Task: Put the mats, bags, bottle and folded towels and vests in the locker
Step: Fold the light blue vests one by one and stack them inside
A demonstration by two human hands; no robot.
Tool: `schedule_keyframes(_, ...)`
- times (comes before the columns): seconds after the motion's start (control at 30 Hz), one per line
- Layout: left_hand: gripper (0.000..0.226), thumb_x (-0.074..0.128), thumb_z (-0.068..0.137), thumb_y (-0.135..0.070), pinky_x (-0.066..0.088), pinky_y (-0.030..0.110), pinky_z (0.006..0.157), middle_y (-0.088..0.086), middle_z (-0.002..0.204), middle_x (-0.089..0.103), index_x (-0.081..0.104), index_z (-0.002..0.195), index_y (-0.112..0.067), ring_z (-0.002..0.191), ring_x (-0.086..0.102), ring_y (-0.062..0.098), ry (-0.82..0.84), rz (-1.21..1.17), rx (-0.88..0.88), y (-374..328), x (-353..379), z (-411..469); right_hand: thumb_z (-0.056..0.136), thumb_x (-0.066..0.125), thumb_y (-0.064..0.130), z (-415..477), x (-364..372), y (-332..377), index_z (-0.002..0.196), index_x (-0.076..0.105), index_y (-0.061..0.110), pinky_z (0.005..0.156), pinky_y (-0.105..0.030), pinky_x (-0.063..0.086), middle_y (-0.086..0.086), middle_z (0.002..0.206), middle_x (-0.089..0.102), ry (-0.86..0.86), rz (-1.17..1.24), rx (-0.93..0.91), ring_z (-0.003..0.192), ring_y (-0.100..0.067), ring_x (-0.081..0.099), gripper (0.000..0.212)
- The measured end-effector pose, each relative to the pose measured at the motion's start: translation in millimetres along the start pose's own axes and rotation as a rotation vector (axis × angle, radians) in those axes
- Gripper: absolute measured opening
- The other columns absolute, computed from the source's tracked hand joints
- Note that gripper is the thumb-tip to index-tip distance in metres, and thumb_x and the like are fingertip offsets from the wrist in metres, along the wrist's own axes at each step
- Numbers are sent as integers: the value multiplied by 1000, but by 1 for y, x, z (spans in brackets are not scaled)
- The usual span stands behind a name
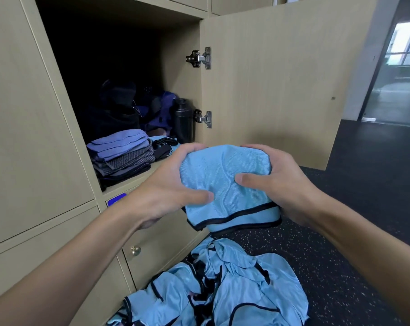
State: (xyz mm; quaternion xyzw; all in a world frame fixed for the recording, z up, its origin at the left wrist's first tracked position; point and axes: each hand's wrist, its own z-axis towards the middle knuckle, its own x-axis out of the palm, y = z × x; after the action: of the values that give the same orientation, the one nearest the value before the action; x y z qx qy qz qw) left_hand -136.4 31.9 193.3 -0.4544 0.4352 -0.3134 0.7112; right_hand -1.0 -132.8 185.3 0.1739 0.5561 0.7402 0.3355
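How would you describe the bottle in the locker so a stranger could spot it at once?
Start at the open locker. Against its right wall, beside the lower hinge, stands the bottle. It is upright, black and cylindrical, unlike the soft bags and folded towels to its left.

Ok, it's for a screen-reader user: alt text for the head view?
The left hand and right hand grip a folded blue vest before an open locker holding stacked towels, dark bags and a black bottle. More blue vests lie heaped on the floor.
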Motion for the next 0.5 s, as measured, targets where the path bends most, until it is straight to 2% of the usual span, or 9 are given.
schedule_keyframes(0.1,65,80,73,5,60,36,87,1,110,70,58,124,-28,98,71,17,-32,91,10,0,-5,3,82,74,-2,0,4,3,114,66,16,74,-30,61,-2,97,76,37,-28,-2,87,-17,74,37)
schedule_keyframes(0.17,51,80,74,1,60,26,76,-4,98,72,65,115,-26,86,71,12,-55,175,44,0,-9,4,83,72,-3,3,5,3,112,67,13,71,-28,60,-3,96,76,56,-32,4,86,-18,74,33)
schedule_keyframes(0.23,32,81,75,-11,55,22,65,-6,87,70,70,100,-28,75,67,7,-96,352,99,2,-11,7,84,71,-3,9,3,4,109,68,11,68,-26,59,-4,94,77,80,-33,14,84,-18,74,29)
schedule_keyframes(0.3,18,81,75,-26,45,15,61,-8,90,60,70,88,-31,80,58,5,-166,537,121,10,-12,14,84,70,-4,19,-1,2,107,69,10,68,-26,58,-5,93,77,108,-37,30,83,-19,74,27)
schedule_keyframes(0.33,16,81,74,-32,41,10,66,-9,96,51,68,85,-33,86,51,3,-187,590,125,15,-13,18,84,70,-4,26,-3,0,107,69,10,69,-27,59,-5,94,77,124,-39,39,84,-20,74,26)
schedule_keyframes(0.4,16,80,74,-34,35,4,73,-9,104,40,66,82,-32,93,44,-1,-198,614,135,25,-14,29,85,70,-2,41,-4,-4,107,69,11,71,-29,59,-6,95,76,136,-36,52,87,-21,74,25)
schedule_keyframes(0.43,16,79,75,-31,36,5,73,-10,105,44,65,81,-29,93,47,0,-206,593,143,28,-15,35,87,69,0,49,-3,-8,107,69,12,73,-31,58,-5,96,76,136,-35,55,88,-22,74,24)
schedule_keyframes(0.5,15,77,77,-22,40,13,58,-10,83,59,62,78,-25,69,54,5,-239,472,115,31,-18,44,88,69,7,66,-1,-15,108,69,14,78,-33,58,-4,100,76,136,-30,56,93,-21,73,21)
